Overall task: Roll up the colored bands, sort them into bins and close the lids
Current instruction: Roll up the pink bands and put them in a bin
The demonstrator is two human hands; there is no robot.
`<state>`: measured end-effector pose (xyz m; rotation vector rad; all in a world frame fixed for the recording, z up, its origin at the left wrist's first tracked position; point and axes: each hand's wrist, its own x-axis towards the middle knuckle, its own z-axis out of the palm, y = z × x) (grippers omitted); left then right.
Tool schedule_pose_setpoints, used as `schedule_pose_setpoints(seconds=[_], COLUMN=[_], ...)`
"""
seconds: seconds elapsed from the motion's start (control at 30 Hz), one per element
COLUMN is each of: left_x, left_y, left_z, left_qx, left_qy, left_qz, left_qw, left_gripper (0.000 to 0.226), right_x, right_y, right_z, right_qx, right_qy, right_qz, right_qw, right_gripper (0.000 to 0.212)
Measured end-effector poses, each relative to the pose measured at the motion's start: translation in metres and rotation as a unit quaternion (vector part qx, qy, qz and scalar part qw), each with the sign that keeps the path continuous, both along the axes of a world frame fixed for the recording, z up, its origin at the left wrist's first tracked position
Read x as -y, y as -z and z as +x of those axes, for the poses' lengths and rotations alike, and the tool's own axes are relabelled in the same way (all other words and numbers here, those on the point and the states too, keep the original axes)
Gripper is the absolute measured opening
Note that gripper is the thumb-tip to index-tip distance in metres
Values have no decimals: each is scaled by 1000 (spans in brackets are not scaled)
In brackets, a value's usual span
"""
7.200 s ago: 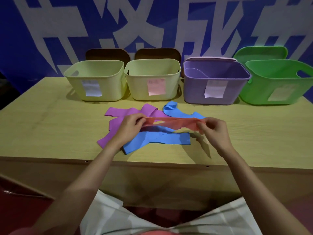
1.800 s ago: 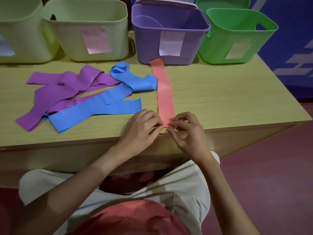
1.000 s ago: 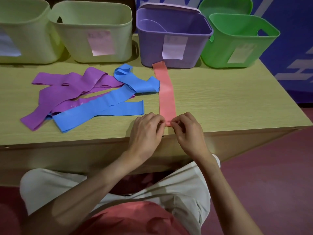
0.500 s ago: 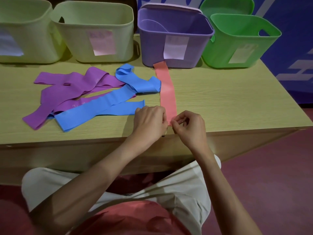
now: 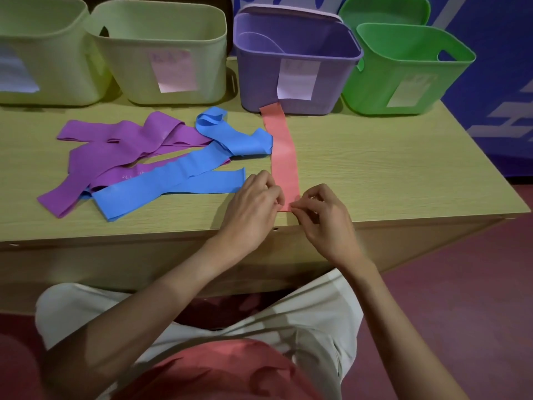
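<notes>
Four bins stand in a row along the far side of the wooden table (image 5: 375, 168) in the head view: two pale yellow-green bins, the far-left one (image 5: 43, 53) cut off by the frame edge and the second one (image 5: 161, 50) carrying a pink paper label, then a purple bin (image 5: 297, 62) with a white label, and a green bin (image 5: 403, 70) with a pale label at the right end. All four are open at the top. A purple lid (image 5: 288, 11) leans behind the purple bin, and a green lid (image 5: 383, 10) stands behind the green one.

A salmon-red band (image 5: 284, 157) lies flat and straight on the table, its far end touching the foot of the purple bin and its near end close to the table's front edge. The left hand (image 5: 253, 209) and the right hand (image 5: 326, 217) meet at that near end, fingers curled and pinching the band's edge from either side; whether any turn of a roll has formed under the fingertips cannot be told.

To the left, a blue band (image 5: 173, 180) lies loosely folded over a purple band (image 5: 115, 148), both unrolled in a crossed heap, the blue one's far loop just beside the red strip.

Below the table edge the person's light trousers (image 5: 302, 321) and red top (image 5: 219, 370) show.
</notes>
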<state>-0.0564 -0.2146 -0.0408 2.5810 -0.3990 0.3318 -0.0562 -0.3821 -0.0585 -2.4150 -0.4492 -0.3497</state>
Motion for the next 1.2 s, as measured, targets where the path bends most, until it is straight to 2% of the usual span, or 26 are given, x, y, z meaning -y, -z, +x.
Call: schedule_pose_setpoints(seconds=[0.17,0.23,0.53,0.8,0.97,1.07,1.2], left_x=[-6,-9,-13,3,8,6,12], left_y=[4,3,3,3,-3,-8,-13], left_z=[-2,-2,-8,-18,-15,-10,-4], left_qx=[25,19,0,-37,-70,-93,-52], left_qy=[66,72,65,-59,-118,-119,-87], left_qz=[32,17,-24,-94,-111,-97,33], left_qw=[997,997,998,993,984,984,994], left_gripper=[7,15,13,8,10,14,13], right_x=[6,5,5,-4,-13,-16,-13], right_y=[-1,-1,-3,-8,-9,-9,-5], right_z=[3,5,1,-3,1,1,-2], right_qx=[14,14,-12,-93,-102,-99,-52], right_qy=[-43,-49,-70,-10,62,87,81], right_qz=[-25,-21,3,78,92,96,83], right_qw=[999,998,997,993,989,987,992], right_gripper=[16,17,8,10,16,17,13])
